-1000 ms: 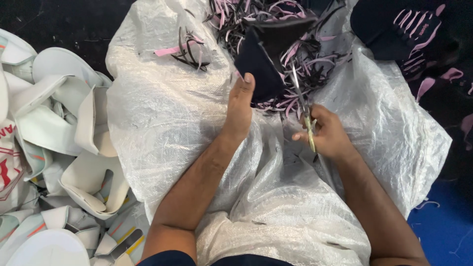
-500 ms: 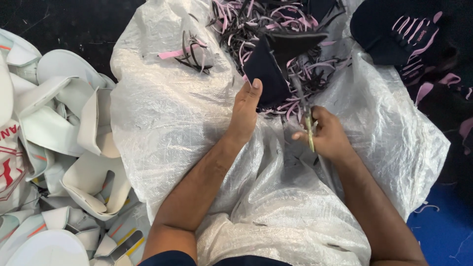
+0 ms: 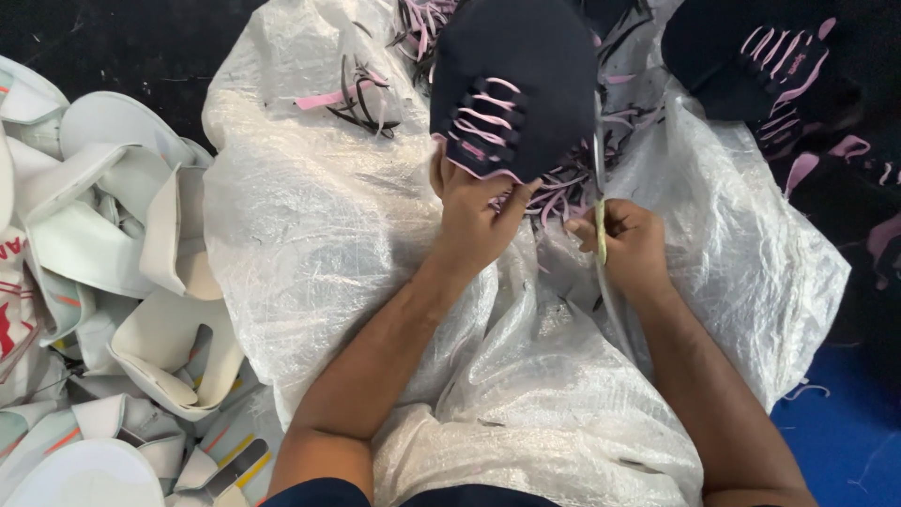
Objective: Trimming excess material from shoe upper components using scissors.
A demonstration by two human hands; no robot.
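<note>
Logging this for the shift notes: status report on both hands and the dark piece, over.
Left hand grips dark pink-edged piece, lifted. Right hand shut on scissors, beside it. Trimmings piled underneath on plastic sack.

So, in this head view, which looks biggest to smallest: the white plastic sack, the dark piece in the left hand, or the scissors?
1. White plastic sack, by far.
2. Dark piece with pink stripes in the left hand.
3. Scissors in the right hand, partly hidden.

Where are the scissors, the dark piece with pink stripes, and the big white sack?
scissors point(image 3: 601, 221), head view, yellow handle.
dark piece point(image 3: 526, 75), head view, its plain middle.
white sack point(image 3: 319, 216), head view, bare left part.
</note>
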